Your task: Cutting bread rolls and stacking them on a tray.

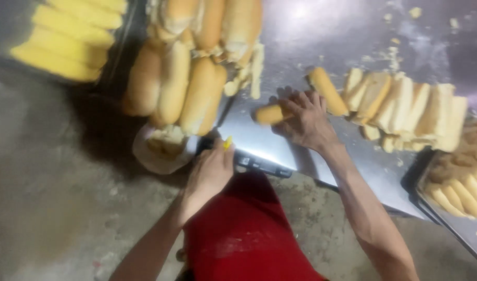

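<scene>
Just under right hand [307,120] — bread roll [270,114]

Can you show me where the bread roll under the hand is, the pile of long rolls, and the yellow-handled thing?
bread roll [268,114]: head view, on its bare left end.
pile of long rolls [176,86]: head view, middle of one roll's crust.
yellow-handled tool [227,142]: head view, on the yellow tip above the left hand [210,174].
</scene>
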